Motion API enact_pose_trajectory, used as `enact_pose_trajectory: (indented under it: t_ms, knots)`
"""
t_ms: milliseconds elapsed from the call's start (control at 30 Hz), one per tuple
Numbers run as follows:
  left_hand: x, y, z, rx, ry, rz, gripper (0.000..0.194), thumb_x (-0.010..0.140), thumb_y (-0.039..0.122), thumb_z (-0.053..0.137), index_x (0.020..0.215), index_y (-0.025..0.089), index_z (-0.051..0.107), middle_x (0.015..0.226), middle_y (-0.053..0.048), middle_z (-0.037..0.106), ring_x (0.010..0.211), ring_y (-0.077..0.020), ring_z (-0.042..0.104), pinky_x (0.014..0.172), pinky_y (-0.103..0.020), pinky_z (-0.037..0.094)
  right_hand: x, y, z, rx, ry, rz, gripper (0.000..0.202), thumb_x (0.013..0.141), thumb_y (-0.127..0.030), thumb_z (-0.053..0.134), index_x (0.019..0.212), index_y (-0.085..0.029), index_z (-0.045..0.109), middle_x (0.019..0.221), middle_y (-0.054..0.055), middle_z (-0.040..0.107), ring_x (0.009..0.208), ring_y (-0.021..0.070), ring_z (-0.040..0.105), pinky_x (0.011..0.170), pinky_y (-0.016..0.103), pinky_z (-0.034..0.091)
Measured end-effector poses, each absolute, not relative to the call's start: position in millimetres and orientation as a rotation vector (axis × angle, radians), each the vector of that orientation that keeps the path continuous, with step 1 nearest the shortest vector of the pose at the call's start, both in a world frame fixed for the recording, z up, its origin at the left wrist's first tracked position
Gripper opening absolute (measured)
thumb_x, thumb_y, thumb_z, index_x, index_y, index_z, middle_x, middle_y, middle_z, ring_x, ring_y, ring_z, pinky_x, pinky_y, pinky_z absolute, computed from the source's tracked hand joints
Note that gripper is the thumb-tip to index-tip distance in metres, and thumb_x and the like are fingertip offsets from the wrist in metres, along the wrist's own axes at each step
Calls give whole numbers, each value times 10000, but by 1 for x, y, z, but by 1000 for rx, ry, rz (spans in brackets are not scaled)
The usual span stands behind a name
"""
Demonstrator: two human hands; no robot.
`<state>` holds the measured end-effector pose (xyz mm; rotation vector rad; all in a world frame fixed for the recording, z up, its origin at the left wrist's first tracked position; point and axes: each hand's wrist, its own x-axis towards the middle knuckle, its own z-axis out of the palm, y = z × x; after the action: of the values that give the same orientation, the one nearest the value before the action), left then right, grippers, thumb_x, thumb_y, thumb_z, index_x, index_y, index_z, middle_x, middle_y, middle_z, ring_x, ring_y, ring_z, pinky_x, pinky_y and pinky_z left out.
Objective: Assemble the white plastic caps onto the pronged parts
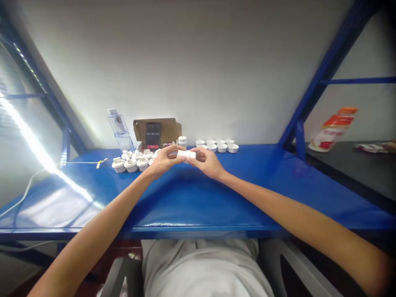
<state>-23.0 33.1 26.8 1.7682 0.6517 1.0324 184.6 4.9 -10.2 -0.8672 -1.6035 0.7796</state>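
Holding a white piece (186, 155) between both hands, head view, front of the wearer, seemingly just above the worktop (198, 198). Left hand (166, 161) closed on one end, right hand (210, 163) on the other; each grip drawn in to the piece's width, thumbs on the near side. Whether one body or two joined: cannot tell. My judgement: keep both ends in line, pinch evenly, avoid tilting. Left fingers best kept clear of the parts (131, 166) beside them; cups (222, 147) stand beyond the right hand.
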Motion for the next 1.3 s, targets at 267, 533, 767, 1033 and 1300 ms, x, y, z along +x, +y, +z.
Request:
enact_pose_trajectory:
  t_ms: [267, 533, 767, 1033, 1300]
  knots:
    - [-22, 35, 24, 1639, 714, 1010, 442, 787, 485, 817, 1058, 152, 711, 968, -81, 738, 897, -213, 703, 827, -358, 567, 187, 2, -9, -728, -1746, 454, 426, 832, -428, 786, 1190, -233, 659, 1177, 86, 739, 1081, 280, 713, 984, 450, 576]
    - [-21, 28, 31, 1760, 672, 999, 473, 714, 427, 881, 1056, 154, 701, 1016, -79, 729, 948, -229, 698, 847, -352, 552, 183, -3, -3, -913, -1574, 806, 450, 850, -632, 703, 995, -207, 666, 824, 60, 752, 708, 242, 733, 669, 380, 613]
    - [-14, 28, 26, 1726, 652, 1061, 567, 802, 506, 798, 1249, 221, 595, 1139, -79, 705, 1027, -224, 694, 867, -333, 541, 179, 4, -7, -966, -1407, 939, 503, 870, -686, 623, 936, -189, 658, 772, 56, 723, 614, 197, 683, 547, 309, 542]
    - [-19, 29, 29, 1895, 700, 923, 531, 838, 522, 751, 1199, 185, 555, 846, -28, 703, 790, -161, 665, 735, -279, 501, 180, 9, -13, -939, -1465, 790, 539, 876, -732, 590, 1011, -212, 640, 842, 58, 731, 707, 221, 687, 683, 372, 586]
    - [-14, 23, 24, 1957, 690, 825, 486, 783, 336, 762, 1193, 212, 532, 964, -48, 707, 937, -221, 681, 775, -307, 510, 186, 17, -16, -1039, -1449, 780, 612, 924, -794, 418, 817, -224, 611, 660, 37, 629, 597, 207, 598, 566, 345, 502]
